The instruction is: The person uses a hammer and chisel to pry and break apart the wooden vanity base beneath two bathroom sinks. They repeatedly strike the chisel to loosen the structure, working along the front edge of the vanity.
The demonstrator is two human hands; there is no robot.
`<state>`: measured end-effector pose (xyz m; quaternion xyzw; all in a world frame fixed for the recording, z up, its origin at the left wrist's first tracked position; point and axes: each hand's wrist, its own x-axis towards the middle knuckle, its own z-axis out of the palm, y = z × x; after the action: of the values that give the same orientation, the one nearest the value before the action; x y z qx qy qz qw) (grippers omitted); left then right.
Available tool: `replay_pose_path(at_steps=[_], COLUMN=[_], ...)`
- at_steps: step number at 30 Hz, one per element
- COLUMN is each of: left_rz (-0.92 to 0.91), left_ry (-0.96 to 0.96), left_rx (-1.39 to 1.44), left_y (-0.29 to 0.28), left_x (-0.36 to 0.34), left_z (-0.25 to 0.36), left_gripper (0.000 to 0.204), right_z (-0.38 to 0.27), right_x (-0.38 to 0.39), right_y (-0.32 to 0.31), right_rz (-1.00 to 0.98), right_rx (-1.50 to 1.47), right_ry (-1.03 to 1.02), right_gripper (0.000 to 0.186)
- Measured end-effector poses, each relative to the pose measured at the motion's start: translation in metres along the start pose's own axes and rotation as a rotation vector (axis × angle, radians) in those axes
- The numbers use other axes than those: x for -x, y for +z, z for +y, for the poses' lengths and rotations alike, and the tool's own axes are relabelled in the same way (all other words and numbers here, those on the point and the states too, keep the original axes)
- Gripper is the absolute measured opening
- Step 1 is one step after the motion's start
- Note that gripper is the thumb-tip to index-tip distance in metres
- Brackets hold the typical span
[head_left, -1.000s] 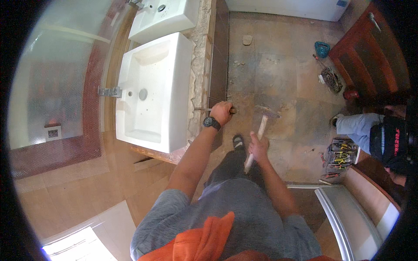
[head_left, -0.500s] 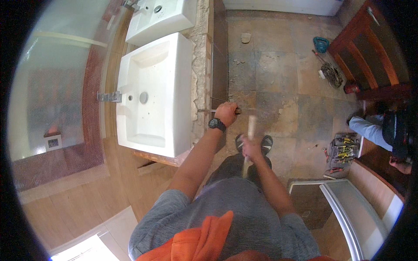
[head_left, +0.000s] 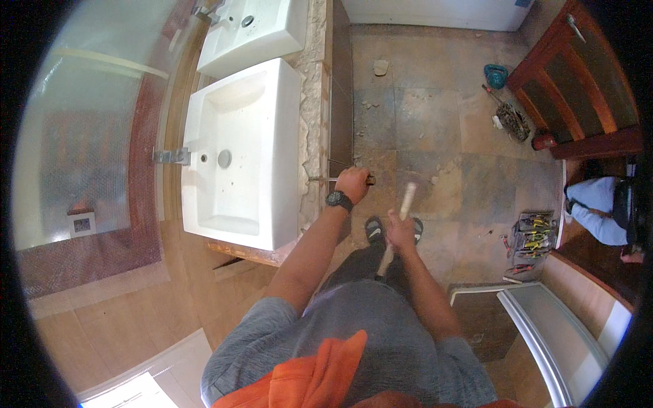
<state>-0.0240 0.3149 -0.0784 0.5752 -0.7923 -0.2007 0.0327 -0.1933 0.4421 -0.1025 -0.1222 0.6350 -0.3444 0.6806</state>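
My left hand (head_left: pixel 353 182) grips a chisel (head_left: pixel 369 179), its thin metal shank lying across the broken, crumbly edge (head_left: pixel 313 109) of the counter, beside the front white rectangular basin (head_left: pixel 275 160). A dark watch is on that wrist. My right hand (head_left: pixel 400 234) is closed round the pale wooden handle (head_left: pixel 407 200) of what looks like a hammer, held low over the floor between my legs and the left hand; its head is too blurred to make out.
A second basin (head_left: pixel 275 34) stands beyond the first. Debris lies on the tiled floor (head_left: pixel 428 122). A tool bag (head_left: pixel 532 238), a blue object (head_left: pixel 496 75) and a dark bundle (head_left: pixel 513 121) lie right, by a wooden door (head_left: pixel 577 78). Another person's legs (head_left: pixel 597 211) are at the right.
My left hand and chisel have shifted slightly down in the picture. My right hand with the handle dipped left and back. The other person has moved toward the right, out through the doorway.
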Motion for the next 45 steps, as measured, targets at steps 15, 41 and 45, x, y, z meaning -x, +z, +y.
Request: replay_pose_path(at_steps=[15, 41, 45], left_rz=[0.027, 0.01, 0.041], left_ry=[-0.004, -0.06, -0.031], left_rx=[-0.008, -0.034, 0.016], left_y=[0.014, 0.017, 0.017], left_x=[-0.001, -0.005, -0.004], left_z=[-0.01, -0.01, -0.014], left_gripper=[0.01, 0.009, 0.01], right_z=[0.005, 0.036, 0.023], right_x=[-0.008, -0.023, -0.022], right_y=[-0.001, -0.002, -0.004], right_rz=[-0.116, -0.184, -0.029], right_rx=[0.32, 0.101, -0.299], right_ry=[0.132, 0.146, 0.026], right_gripper=[0.031, 0.037, 0.033])
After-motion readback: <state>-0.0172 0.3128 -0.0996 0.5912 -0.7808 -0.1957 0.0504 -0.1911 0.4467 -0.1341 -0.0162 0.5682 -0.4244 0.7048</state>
